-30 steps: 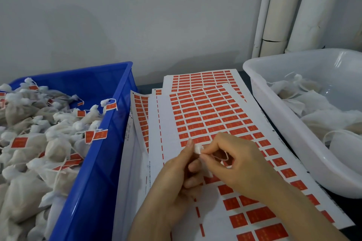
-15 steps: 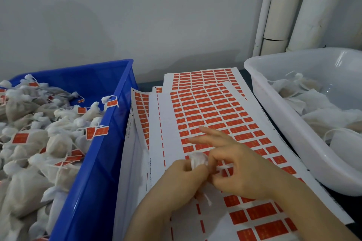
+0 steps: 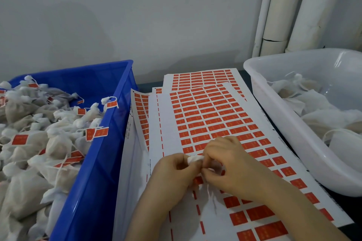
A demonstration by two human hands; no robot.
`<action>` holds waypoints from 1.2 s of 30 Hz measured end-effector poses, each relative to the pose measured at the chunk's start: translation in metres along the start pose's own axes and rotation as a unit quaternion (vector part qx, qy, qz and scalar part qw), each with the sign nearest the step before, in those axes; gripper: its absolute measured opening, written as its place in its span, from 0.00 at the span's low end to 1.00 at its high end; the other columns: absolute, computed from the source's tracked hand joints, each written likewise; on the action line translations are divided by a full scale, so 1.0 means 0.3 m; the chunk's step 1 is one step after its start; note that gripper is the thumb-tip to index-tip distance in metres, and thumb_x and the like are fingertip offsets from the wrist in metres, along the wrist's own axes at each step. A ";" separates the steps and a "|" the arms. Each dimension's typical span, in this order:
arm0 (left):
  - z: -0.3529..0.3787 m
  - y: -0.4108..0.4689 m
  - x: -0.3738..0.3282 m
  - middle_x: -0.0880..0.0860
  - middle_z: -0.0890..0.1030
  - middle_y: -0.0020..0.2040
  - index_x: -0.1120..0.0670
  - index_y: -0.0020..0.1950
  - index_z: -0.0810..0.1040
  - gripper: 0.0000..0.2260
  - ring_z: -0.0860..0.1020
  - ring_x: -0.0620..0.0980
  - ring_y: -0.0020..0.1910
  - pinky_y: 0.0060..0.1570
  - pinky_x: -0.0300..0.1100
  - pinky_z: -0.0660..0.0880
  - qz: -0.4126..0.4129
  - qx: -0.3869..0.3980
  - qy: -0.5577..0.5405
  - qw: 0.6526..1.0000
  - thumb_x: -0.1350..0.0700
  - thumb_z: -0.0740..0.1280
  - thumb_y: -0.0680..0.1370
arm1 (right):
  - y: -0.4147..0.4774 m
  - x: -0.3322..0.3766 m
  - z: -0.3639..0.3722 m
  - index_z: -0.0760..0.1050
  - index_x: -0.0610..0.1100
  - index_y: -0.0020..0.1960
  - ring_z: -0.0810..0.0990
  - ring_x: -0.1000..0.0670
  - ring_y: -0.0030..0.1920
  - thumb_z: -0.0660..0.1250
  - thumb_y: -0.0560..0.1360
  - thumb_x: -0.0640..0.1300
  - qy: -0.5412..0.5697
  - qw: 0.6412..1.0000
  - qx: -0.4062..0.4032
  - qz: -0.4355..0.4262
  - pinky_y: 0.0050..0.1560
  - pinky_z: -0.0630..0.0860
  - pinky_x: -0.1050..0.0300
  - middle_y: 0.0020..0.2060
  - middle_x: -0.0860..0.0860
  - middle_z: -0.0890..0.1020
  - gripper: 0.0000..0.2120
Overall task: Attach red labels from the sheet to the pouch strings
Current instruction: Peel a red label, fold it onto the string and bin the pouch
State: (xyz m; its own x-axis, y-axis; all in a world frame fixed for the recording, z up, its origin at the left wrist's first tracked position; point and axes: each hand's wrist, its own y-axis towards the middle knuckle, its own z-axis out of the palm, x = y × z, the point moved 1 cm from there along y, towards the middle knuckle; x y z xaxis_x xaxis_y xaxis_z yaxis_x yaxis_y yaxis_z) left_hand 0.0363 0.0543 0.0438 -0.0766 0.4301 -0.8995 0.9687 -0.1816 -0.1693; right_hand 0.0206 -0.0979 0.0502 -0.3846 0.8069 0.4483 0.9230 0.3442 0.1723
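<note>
Pinching: left hand grips white pouch above label sheet.
Right hand: pinches the pouch.
Blue bin: left of sheet, tagged pouches.
White tub: right of sheet.

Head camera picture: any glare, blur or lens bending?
Head view: glare streaks the inner wall of the white tub, and a sheen runs down the side of the blue crate. Head view: the left hand, right hand and the pouch pinched between them look soft; print on the sheet is unreadable. Head view: the pipes lean, wide-angle bending.
</note>
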 end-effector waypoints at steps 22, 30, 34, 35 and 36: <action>0.059 0.016 -0.001 0.43 0.80 0.39 0.46 0.40 0.76 0.05 0.79 0.43 0.39 0.34 0.28 0.75 0.042 -0.225 -0.048 0.972 0.49 0.67 0.76 | 0.006 0.041 0.030 0.72 0.49 0.40 0.70 0.57 0.42 0.68 0.73 0.46 -0.014 0.991 -0.129 -0.030 0.45 0.59 0.74 0.38 0.53 0.80 0.06; 0.050 0.006 -0.012 0.36 0.77 0.38 0.43 0.43 0.77 0.04 0.77 0.38 0.36 0.30 0.16 0.66 0.093 -0.202 0.028 0.974 0.53 0.67 0.76 | 0.003 0.044 0.029 0.79 0.41 0.44 0.78 0.52 0.43 0.73 0.69 0.39 -0.029 0.981 -0.168 -0.095 0.45 0.79 0.61 0.44 0.47 0.80 0.06; 0.042 0.011 0.005 0.43 0.79 0.40 0.53 0.48 0.83 0.07 0.68 0.30 0.31 0.31 0.13 0.62 0.238 -0.214 0.175 0.931 0.58 0.72 0.70 | 0.000 0.047 0.029 0.81 0.40 0.49 0.82 0.51 0.44 0.74 0.68 0.39 -0.076 0.976 -0.172 -0.108 0.47 0.80 0.61 0.46 0.47 0.83 0.10; 0.038 0.010 0.003 0.47 0.82 0.40 0.56 0.46 0.83 0.07 0.67 0.29 0.31 0.28 0.14 0.60 0.265 -0.209 0.203 0.919 0.59 0.73 0.69 | 0.001 0.047 0.029 0.81 0.39 0.49 0.82 0.50 0.44 0.75 0.67 0.39 -0.094 0.973 -0.177 -0.113 0.47 0.80 0.61 0.45 0.46 0.83 0.11; 0.035 0.007 -0.002 0.50 0.83 0.39 0.57 0.44 0.84 0.07 0.67 0.30 0.30 0.26 0.14 0.57 0.278 -0.204 0.220 0.913 0.58 0.72 0.68 | 0.002 0.047 0.028 0.82 0.39 0.48 0.83 0.50 0.43 0.76 0.66 0.40 -0.110 0.970 -0.182 -0.117 0.47 0.80 0.59 0.44 0.46 0.84 0.11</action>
State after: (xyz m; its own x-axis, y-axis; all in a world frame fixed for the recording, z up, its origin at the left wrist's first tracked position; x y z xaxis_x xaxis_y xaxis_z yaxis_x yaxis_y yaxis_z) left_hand 0.0358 0.0443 0.0398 0.4683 0.7013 -0.5375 0.8436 -0.1739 0.5081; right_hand 0.0156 -0.0823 0.0492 -0.5416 0.8236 0.1685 0.7387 0.3705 0.5631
